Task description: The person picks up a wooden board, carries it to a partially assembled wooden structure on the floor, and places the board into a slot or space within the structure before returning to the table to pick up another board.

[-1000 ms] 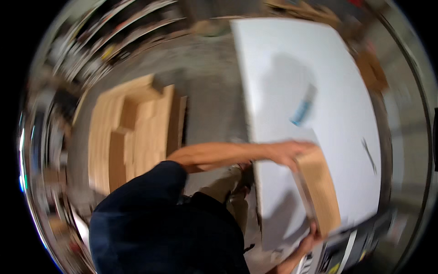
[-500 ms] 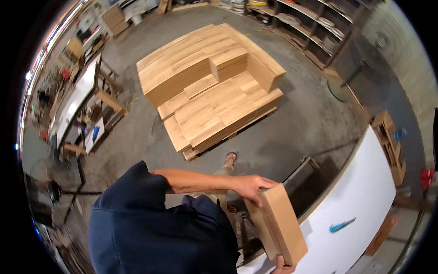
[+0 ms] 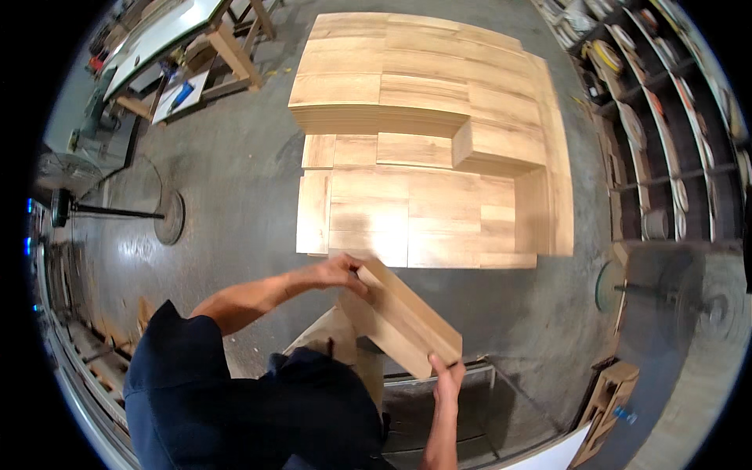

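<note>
Between my hands I hold a thick stack of wood-grain boards (image 3: 401, 325), tilted, its long edge face slanting from upper left to lower right. My left hand (image 3: 342, 276) grips its far left end. My right hand (image 3: 446, 373) grips the near right end, thumb at the edge. Just beyond the held stack, a large stepped pile of similar light-brown boards (image 3: 423, 66) sits low over the floor. Its near part is lower than the back, and a raised row runs along the right side.
A white-topped workbench (image 3: 160, 43) stands far left, with a blue tool (image 3: 182, 95) on its low shelf. Pedestal fans stand at left (image 3: 168, 218) and right (image 3: 683, 294). Dark shelving (image 3: 627, 196) lines the right. A metal frame (image 3: 495, 376) and a white tabletop (image 3: 560, 453) are near me.
I have turned from the white tabletop toward the large pile. The held stack has swung left and now lies close to the pile's near edge. The blue utility knife has left view.
</note>
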Demonstrator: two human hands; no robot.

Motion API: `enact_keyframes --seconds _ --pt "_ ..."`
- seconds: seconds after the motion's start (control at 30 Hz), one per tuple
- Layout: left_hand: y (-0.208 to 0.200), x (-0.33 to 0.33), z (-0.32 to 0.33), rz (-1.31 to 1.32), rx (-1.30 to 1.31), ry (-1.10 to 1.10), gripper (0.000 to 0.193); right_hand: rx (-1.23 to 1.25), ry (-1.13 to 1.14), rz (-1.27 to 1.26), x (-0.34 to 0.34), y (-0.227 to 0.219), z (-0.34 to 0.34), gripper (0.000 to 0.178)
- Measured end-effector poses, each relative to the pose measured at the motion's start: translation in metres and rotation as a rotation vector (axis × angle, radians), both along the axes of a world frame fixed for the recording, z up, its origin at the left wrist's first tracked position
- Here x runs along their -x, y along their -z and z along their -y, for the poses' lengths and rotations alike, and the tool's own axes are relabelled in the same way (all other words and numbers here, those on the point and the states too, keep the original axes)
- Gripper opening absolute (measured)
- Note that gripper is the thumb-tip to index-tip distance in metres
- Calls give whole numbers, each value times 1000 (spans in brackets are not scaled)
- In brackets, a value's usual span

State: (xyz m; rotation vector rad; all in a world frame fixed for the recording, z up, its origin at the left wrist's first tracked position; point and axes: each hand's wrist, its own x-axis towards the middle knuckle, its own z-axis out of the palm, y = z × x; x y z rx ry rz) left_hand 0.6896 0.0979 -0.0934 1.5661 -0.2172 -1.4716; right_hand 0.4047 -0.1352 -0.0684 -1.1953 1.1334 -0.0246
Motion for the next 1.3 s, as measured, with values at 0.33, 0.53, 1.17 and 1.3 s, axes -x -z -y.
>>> enact_keyframes --seconds 0.33,0.53,1.17,1.3 --pt "179 -216 -8 -9 11 -671 32 -57 -483 57 -377 178 103 46" --pt "254 -298 0 -1 -104 -773 27 115 -586 16 -499 245 117 46" --pt "270 -348 53 -140 -198 -806 71 -491 202 186 -489 304 113 39" --pt "275 -355 76 -72 -250 -796 59 -464 310 165 -503 304 131 28"
